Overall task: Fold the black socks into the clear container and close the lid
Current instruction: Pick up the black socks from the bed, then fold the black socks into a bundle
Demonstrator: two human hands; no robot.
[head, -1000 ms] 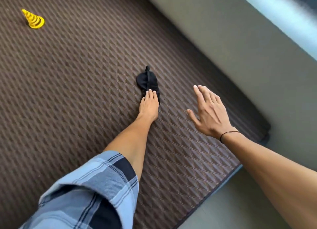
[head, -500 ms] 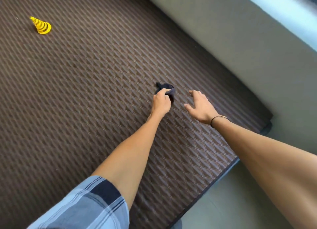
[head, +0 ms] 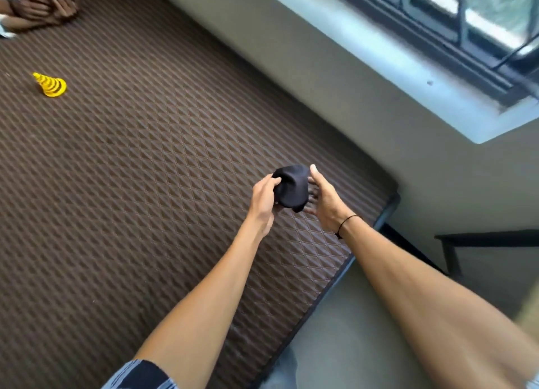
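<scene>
A bunched black sock (head: 291,189) is held up above the brown quilted mat (head: 145,184), near the mat's right end. My left hand (head: 264,200) pinches the sock's left side with thumb and fingers. On the sock's right side, my right hand (head: 323,202) presses with the fingers extended; a thin black band circles its wrist. The clear container and its lid are nowhere in this view.
A yellow striped cone-shaped toy (head: 51,85) lies on the mat at the far left. Another person's hands (head: 43,5) rest at the top left corner. A grey wall (head: 291,76) with a window sill (head: 393,65) borders the mat; grey floor (head: 350,330) lies beyond the mat's right edge.
The sock lay flat on the mat under my left hand; my left hand gathered and lifted it, and my right hand came in to touch its right side. The view tilted up towards the window.
</scene>
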